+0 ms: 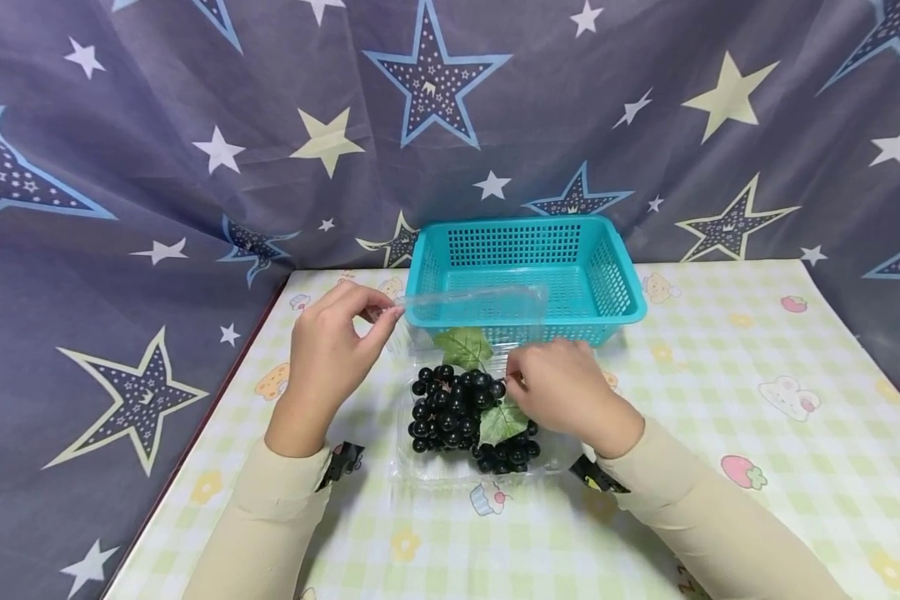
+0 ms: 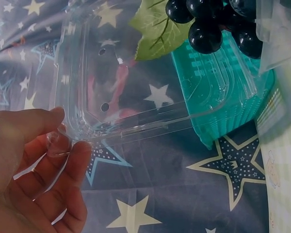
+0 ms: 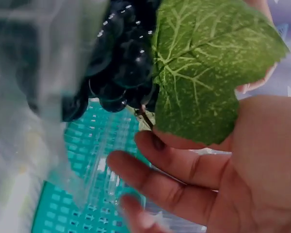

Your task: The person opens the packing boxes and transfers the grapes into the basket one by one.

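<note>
A clear plastic clamshell container [image 1: 420, 477] lies on the table with bunches of black grapes [image 1: 444, 408] in its base. Its raised clear lid [image 2: 150, 124] is pinched at a corner tab between the thumb and fingers of my left hand [image 1: 335, 346]. My right hand [image 1: 562, 387] is over the right side of the grapes and pinches the stem of a bunch, beside a green leaf [image 3: 199, 73]; the leaf hides the thumb. Another leaf [image 1: 465, 346] sticks out at the back of the grapes, toward the lid.
Behind the container stands a turquoise perforated basket [image 1: 622, 279], partly overlapped by the lid. A checked tablecloth [image 1: 720, 375] covers the table. Dark star-patterned cloth [image 1: 495, 83] hangs behind it and along the left side.
</note>
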Motion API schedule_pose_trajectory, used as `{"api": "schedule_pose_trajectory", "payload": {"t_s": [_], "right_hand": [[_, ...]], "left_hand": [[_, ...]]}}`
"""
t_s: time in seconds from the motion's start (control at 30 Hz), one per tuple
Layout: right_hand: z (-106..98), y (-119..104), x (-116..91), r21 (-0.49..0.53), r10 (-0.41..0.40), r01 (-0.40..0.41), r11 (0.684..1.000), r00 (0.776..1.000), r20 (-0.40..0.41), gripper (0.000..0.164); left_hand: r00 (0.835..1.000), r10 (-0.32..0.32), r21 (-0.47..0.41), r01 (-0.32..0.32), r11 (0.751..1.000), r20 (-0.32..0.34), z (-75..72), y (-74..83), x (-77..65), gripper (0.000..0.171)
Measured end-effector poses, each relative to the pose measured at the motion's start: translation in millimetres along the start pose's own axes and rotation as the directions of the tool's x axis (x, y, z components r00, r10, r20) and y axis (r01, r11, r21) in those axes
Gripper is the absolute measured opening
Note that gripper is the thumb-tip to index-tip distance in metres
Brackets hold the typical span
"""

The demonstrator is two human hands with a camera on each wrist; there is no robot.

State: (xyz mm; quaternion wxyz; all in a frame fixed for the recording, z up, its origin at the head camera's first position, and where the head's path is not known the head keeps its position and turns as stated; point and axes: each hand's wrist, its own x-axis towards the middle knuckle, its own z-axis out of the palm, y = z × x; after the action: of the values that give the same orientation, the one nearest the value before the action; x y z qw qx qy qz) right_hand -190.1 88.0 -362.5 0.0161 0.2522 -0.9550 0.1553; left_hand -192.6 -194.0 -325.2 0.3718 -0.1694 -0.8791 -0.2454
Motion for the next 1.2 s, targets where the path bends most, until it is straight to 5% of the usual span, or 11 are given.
{"api": "schedule_pose_trajectory", "payload": {"t_s": [1.2], "right_hand": [[-15.9, -11.2, -11.5, 0.28, -0.184, 0.229, 0.932, 0.966, -0.179, 0.008]], "left_hand": [[1.0, 0.005, 0.021, -0.005, 1.0, 0.006, 2.9, -2.7, -1.6, 0.01]]}}
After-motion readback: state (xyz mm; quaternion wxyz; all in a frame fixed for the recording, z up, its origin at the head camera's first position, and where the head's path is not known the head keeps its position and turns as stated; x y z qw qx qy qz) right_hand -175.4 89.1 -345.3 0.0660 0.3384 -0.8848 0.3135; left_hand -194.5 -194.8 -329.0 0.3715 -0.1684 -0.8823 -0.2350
